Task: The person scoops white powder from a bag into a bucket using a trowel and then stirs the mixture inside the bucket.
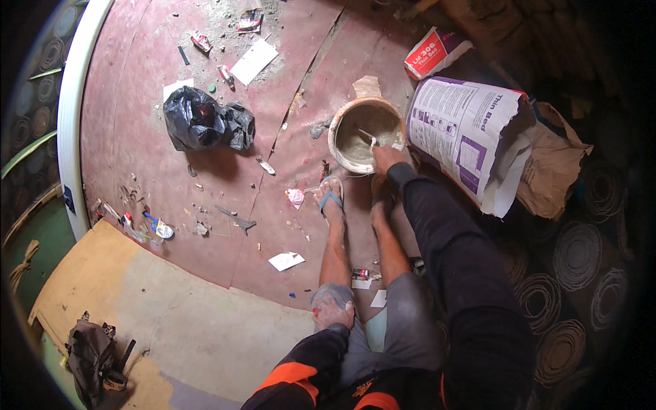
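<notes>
Pale tool (367,134), long axis forward-left into bucket (333,139), right hand (389,158), grip clasping it

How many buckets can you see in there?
1: a pale bucket of grey mix, standing left of the big white-and-purple sack. Another could be hidden in the dark edges of the view.

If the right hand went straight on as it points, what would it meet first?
Most likely the grey mix inside the bucket, beyond the right hand and the tool it holds, though depth is hard to judge.
</notes>
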Demonstrator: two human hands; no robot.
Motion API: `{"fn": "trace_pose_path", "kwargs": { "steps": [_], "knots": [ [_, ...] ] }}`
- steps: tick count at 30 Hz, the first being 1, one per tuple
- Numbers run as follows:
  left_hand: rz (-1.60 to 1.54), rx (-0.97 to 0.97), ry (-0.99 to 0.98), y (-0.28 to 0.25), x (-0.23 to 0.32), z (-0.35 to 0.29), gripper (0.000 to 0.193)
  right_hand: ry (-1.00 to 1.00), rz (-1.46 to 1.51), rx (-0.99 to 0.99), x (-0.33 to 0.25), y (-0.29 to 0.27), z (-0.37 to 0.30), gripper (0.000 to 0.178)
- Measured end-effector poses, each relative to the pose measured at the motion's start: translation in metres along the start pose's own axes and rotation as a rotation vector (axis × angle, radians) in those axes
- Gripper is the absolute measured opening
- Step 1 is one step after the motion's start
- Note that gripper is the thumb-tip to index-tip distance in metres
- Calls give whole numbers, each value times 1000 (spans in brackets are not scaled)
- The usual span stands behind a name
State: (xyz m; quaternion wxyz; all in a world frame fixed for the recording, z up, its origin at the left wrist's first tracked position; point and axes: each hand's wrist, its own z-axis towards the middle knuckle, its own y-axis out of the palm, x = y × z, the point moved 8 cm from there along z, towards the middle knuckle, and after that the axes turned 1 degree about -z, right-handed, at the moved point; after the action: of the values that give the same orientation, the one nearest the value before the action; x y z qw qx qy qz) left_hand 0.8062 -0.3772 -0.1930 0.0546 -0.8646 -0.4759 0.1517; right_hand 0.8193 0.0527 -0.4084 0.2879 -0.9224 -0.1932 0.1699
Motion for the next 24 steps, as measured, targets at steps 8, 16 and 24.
{"fn": "trace_pose_path", "kwargs": {
  "steps": [8, 16, 24],
  "knots": [
    [-3, -15, -14, -4, 0, -1, 84, -49, 239, 16, 1, 21, 10, 35],
    [5, -11, -24, -9, 3, -3, 84, 73, 669, -123, 7, -34, -2, 30],
    [-3, -9, -24, -6, 0, 0, 84, -17, 31, 176, -16, -6, 2, 24]
  ]
}}
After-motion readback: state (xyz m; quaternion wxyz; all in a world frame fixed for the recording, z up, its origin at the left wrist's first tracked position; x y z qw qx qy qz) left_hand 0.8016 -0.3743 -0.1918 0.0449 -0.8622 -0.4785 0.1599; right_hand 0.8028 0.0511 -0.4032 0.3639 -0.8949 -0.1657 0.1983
